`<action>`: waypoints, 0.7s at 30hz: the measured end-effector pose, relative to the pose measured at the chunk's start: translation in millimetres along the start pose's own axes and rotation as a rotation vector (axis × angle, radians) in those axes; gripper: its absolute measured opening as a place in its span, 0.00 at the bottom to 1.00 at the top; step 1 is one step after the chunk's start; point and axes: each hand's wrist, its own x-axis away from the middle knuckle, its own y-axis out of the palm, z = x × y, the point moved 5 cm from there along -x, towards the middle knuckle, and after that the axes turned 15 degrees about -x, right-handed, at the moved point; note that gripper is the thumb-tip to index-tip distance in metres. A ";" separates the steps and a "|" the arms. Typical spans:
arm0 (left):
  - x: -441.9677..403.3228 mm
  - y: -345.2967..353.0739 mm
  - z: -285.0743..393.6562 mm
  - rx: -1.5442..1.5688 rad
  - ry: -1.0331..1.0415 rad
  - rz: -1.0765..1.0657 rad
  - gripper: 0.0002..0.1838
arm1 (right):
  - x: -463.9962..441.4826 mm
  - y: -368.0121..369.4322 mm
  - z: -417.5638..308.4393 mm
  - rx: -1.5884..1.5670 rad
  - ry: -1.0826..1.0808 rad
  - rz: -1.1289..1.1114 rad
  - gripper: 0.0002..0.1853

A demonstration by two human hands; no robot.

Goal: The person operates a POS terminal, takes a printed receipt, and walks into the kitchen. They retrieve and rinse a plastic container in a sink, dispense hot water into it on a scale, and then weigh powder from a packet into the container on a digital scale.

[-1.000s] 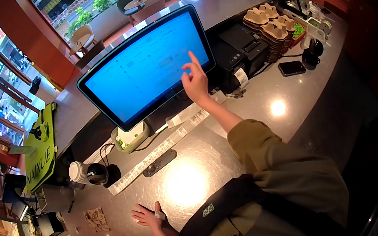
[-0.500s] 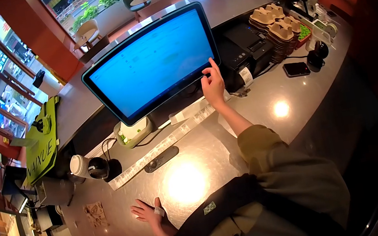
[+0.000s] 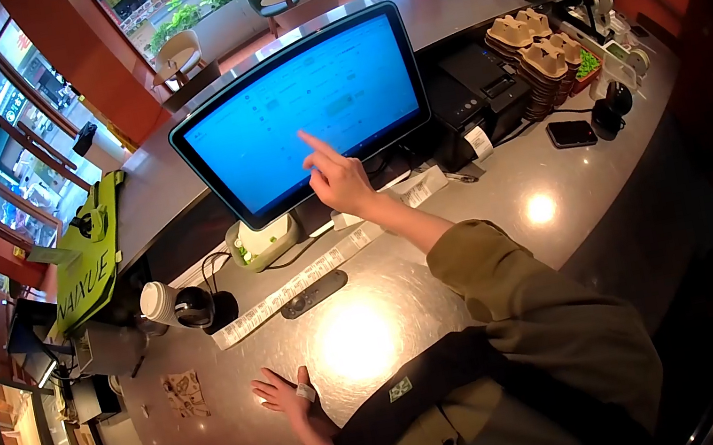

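Observation:
My right hand (image 3: 341, 183) is raised in front of the blue-lit touchscreen monitor (image 3: 308, 107). Its index finger points at the lower middle of the screen while the other fingers curl loosely; it holds nothing. Whether the fingertip touches the glass I cannot tell. My left hand (image 3: 284, 395) rests on the metal counter (image 3: 252, 441) with fingers spread, a pale band around one finger. Below the monitor a long strip of printed receipt paper (image 3: 292, 289) lies across the counter, with a dark remote control (image 3: 314, 295) beside it.
Right of the monitor are a black receipt printer (image 3: 472, 92), stacked cardboard cup carriers (image 3: 540, 47) and a black phone (image 3: 572, 133). At left stand paper cups (image 3: 159, 302) and a green NAIXUE sign (image 3: 88, 270). A patterned paper piece (image 3: 185, 396) lies near my left hand.
My right hand has moved left from the screen's lower right corner to its middle. The screen content looks different. My left hand stays on the counter; the view has shifted slightly.

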 end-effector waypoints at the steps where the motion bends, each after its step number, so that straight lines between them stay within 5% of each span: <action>1: -0.5 1.0 -0.6 -0.003 0.002 0.005 0.50 | 0.2 1.2 0.4 0.006 -0.003 -0.011 0.03; 21: -3.2 5.1 -3.4 0.025 0.002 -0.030 0.51 | -21.6 -65.1 39.0 0.149 0.107 0.207 0.03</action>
